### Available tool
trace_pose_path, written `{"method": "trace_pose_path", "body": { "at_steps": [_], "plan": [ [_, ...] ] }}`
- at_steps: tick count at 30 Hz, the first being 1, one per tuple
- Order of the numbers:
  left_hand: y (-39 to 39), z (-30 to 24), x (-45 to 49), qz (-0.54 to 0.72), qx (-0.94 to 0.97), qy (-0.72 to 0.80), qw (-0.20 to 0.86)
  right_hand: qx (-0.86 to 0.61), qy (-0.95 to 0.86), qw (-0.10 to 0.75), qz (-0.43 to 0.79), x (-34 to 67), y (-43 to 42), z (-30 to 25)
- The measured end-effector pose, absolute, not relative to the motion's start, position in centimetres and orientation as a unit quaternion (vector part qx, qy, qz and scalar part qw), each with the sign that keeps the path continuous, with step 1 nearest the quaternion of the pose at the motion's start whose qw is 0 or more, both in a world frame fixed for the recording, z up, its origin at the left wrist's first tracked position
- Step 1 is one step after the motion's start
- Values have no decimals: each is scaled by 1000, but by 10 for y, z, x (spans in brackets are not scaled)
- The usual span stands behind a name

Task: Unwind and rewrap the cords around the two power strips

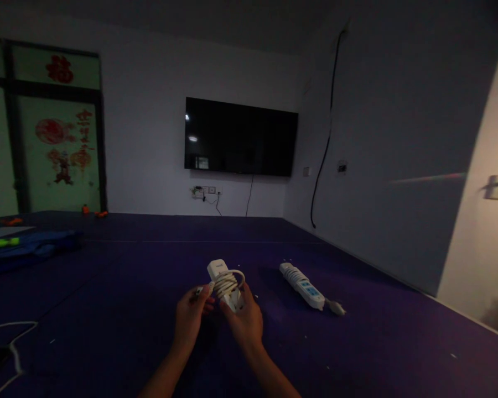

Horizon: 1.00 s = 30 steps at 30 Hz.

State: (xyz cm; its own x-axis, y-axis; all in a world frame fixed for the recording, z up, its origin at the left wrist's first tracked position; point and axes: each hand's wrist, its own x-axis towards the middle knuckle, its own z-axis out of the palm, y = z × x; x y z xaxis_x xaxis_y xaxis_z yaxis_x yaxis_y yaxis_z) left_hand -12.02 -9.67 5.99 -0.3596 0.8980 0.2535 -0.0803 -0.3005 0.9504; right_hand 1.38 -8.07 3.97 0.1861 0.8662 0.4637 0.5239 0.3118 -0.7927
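A white power strip (220, 275) with its cord coiled around its middle is held up over the purple floor. My right hand (245, 321) grips the strip's lower end from below. My left hand (190, 318) pinches the cord's end or plug beside the coil; the plug itself is hard to make out in the dim light. A second white power strip (302, 285) with blue-marked sockets and its cord wound at one end lies on the floor to the right, with its plug (336, 307) beside it.
Purple floor matting (128, 309) covers the room. A wall-mounted television (240, 137) hangs ahead with sockets (207, 190) below it. Blue items (29, 243) lie at the far left, and a white cable (12, 354) runs along the near left. A white wall (398, 166) runs along the right.
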Motion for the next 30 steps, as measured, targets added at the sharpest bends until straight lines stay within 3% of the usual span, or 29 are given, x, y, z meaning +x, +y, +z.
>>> {"method": "trace_pose_path", "body": {
  "at_steps": [8, 30],
  "plan": [
    [-97, 56, -114, 678, 460, 468, 331, -625, -661, 391, 137, 3, -94, 40],
    [-100, 52, -112, 648, 517, 492, 266, -655, -675, 318, 120, -3, -86, 26]
  ]
}}
